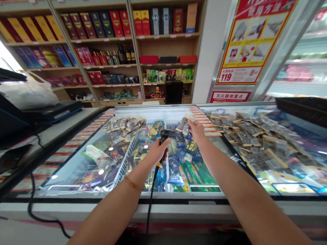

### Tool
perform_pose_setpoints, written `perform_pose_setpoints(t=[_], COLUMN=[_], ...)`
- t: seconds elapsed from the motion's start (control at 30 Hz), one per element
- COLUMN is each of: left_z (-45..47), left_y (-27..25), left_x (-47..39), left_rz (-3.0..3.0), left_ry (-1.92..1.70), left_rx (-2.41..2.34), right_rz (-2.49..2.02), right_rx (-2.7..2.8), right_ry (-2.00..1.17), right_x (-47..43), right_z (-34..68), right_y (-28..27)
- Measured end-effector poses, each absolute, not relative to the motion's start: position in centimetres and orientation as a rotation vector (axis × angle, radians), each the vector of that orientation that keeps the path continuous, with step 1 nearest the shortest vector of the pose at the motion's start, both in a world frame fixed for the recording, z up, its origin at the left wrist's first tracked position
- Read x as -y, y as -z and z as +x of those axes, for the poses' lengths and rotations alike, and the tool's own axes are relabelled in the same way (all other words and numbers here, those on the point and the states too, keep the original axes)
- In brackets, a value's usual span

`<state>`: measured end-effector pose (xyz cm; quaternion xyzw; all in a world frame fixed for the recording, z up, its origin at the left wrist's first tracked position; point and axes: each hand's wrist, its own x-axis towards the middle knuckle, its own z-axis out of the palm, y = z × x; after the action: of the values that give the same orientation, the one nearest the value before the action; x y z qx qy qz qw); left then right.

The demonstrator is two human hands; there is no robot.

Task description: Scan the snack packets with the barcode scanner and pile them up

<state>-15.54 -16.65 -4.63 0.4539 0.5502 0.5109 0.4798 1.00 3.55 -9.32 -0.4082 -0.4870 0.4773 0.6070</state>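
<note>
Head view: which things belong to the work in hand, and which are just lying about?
In use:
black corded scanner, in the left hand
small packet, in the right hand
left packet pile, right packet pile, probably

Lying about:
white plastic bag
dark tray
shelved boxes

A black corded scanner (167, 132) is near a tilted, tan-edged packet (182, 126).
</note>
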Motion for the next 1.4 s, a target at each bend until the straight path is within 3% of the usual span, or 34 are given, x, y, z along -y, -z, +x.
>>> perform_pose_setpoints(t=[0.2, 0.5, 0.57, 0.7, 0.9, 0.97, 1.13, 1.4], left_z=[-21.5, -33.2, -34.1, -34.7, -35.1, -35.1, -34.5, -30.7], left_y=[1.2, 0.0, -0.3, -0.6, 0.4, 1.0, 1.7, 1.5], left_x=[19.8, 28.2, 29.4, 30.7, 30.1, 29.7, 29.2, 26.1], left_rz=[0.902, 0.621, 0.564, 0.479, 0.535, 0.57, 0.631, 0.703], left_ry=[-1.431, -1.724, -1.753, -1.748, -1.758, -1.754, -1.691, -1.633], left_rx=[-1.501, -1.699, -1.715, -1.718, -1.652, -1.628, -1.625, -1.596], right_rz=[-1.104, -0.969, -1.04, -1.088, -0.426, -0.393, -0.686, -0.676], right_rx=[1.292, 1.601, 1.683, 2.05, 2.734, 2.8, 2.78, 2.67], right_ry=[-1.085, -1.622, -1.5, -0.833, -0.243, -0.108, -0.017, -0.051], right_x=[-0.6, 5.8, 6.9, 8.6, 11.6, 12.1, 11.2, 9.8], right_z=[-3.5, -22.7, -25.5, -26.7, -26.5, -27.3, -28.7, -21.3], right_y=[6.8, 5.7, 5.4, 5.0, 6.5, 6.8, 6.6, 6.0])
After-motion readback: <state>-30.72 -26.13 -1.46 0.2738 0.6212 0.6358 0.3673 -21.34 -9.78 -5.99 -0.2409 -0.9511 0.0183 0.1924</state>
